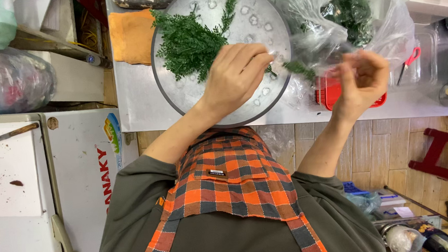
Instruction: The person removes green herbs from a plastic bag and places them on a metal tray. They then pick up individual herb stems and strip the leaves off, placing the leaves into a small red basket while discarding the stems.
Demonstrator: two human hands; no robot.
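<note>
A round metal tray (260,32) lies on the white counter with a pile of feathery green herb sprigs (191,41) on its left half. My left hand (234,77) hovers over the tray's right side, fingers pinched on a small green sprig (298,68) that sticks out to the right. My right hand (362,80) is raised beside it over a red basket (329,92), fingers curled and pinched on the other end of the sprig, as far as I can tell. A clear plastic bag (341,17) holding more dark green herbs sits behind my right hand.
An orange cloth (130,36) lies left of the tray. Red-handled scissors (408,62) rest at the counter's right. A white chest-like appliance (18,188) with a knife (7,135) on it stands at left. A red stool (442,155) and clutter sit on the tiled floor.
</note>
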